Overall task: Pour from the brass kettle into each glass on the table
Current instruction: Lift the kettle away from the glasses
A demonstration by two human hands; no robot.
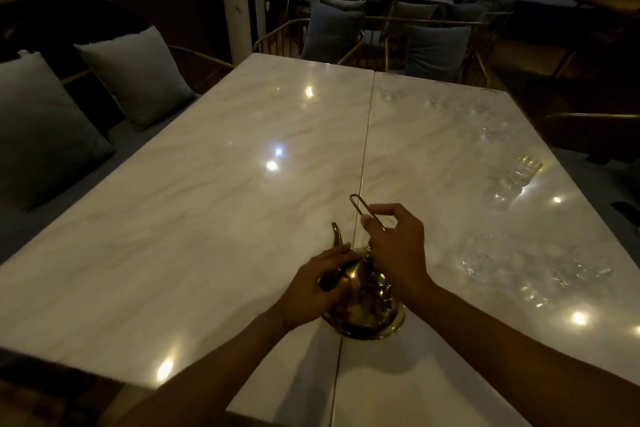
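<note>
Two bare forearms reached up from the bottom of the frame. The left hand [313,282] curled around the brass kettle [363,302], which stood on the marble desk [207,184] at lower centre. The right hand [394,246] pinched its thin wire handle [362,206]. Clear glasses [512,180] lined the right edge. Pouring seemingly hadn't begun; next, lift the kettle toward the nearest glass [485,258].

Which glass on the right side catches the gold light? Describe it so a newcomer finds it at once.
Start at the white marble table and follow its right edge past the clear glasses near the brass kettle. About halfway along stands a cut glass. Unlike its pale, nearly invisible neighbours, its upper part glints yellow-gold.
</note>
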